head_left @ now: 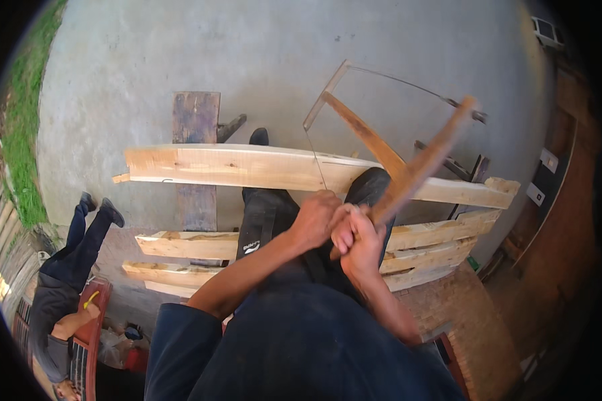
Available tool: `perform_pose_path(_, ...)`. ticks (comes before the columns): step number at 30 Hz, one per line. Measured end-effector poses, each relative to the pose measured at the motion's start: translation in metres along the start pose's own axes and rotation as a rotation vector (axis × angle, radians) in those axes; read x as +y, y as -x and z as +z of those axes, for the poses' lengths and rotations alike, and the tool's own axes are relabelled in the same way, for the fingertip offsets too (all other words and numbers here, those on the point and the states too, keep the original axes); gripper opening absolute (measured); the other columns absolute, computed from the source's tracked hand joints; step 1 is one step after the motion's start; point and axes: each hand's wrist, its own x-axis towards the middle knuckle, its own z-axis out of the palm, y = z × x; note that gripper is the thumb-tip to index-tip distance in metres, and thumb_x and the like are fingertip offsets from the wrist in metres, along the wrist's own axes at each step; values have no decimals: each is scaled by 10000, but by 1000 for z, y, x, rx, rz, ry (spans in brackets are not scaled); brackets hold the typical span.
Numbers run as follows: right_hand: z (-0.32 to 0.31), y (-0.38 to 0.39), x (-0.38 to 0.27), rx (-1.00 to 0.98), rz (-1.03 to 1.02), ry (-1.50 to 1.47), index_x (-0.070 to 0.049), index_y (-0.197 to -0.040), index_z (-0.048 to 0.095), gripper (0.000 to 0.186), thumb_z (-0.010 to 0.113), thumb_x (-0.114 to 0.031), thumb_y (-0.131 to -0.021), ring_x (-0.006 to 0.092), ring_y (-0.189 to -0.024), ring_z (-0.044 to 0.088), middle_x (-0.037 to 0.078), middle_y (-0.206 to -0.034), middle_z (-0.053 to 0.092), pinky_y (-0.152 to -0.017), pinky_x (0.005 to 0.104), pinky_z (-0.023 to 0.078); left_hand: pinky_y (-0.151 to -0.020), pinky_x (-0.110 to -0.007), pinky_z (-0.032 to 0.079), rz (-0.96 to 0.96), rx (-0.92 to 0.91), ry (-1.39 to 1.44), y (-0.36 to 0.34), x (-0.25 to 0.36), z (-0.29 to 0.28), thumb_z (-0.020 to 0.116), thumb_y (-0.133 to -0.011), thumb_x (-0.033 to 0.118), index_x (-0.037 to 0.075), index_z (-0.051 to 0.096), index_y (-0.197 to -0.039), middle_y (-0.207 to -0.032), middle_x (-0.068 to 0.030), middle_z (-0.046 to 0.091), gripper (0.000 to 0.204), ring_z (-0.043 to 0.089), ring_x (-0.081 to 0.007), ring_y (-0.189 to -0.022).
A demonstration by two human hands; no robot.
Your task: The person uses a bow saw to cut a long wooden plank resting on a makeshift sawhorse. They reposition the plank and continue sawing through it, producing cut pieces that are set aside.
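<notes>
A wooden frame saw [366,134] lies at a slant across a long pale plank [247,166]. Its thin blade crosses the plank's upper face just ahead of my hands, and whether it bites into the wood cannot be made out. My right hand [361,239] is closed around the lower part of the saw's near wooden arm. My left hand [314,217] is closed against the same end of the saw, beside the right. My fingers hide the blade's near end. The plank passes over my legs, one knee [369,184] touching or close under it.
A dark bench [195,117] supports the plank at left, and a wooden stand [478,168] is at right. More planks [187,246] lie behind my legs. A person [53,287] at lower left holds something yellow by a red bench. Grass [30,127] borders the concrete floor [247,53].
</notes>
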Motion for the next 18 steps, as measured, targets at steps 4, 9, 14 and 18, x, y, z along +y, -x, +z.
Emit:
perform_pose_path(4,-3,51,-26,7,15,19,-89,-698,424,386,602,-168,-1031,121,-416,380,33,-554,442,-408,286,309,-760,-485,483,12,39,52,12,63,-9,603,-987,253,18,622,-750,-783,-175,611,334,586,-404,-808)
perform_pose_path(9,2,-39,22,-84,-52,126,-77,-644,471,414,646,-160,-1010,116,-415,395,13,-538,456,-431,292,304,-727,-504,465,-21,60,130,-11,-21,-2,631,-930,206,-5,636,-868,-841,-176,604,219,575,-428,-830)
perform_pose_path(14,6,-9,1,-36,23,123,-81,-699,476,359,638,-159,-1010,121,-419,405,27,-547,463,-421,288,309,-749,-498,475,-17,49,97,1,-8,-4,621,-933,228,5,638,-859,-869,-181,623,236,594,-415,-837)
perform_pose_path(18,7,54,-27,-24,10,70,-89,-700,425,374,621,-150,-1013,126,-427,377,49,-553,460,-405,288,303,-773,-474,471,29,130,203,19,62,-10,624,-983,243,45,607,-780,-791,-147,580,284,576,-377,-822)
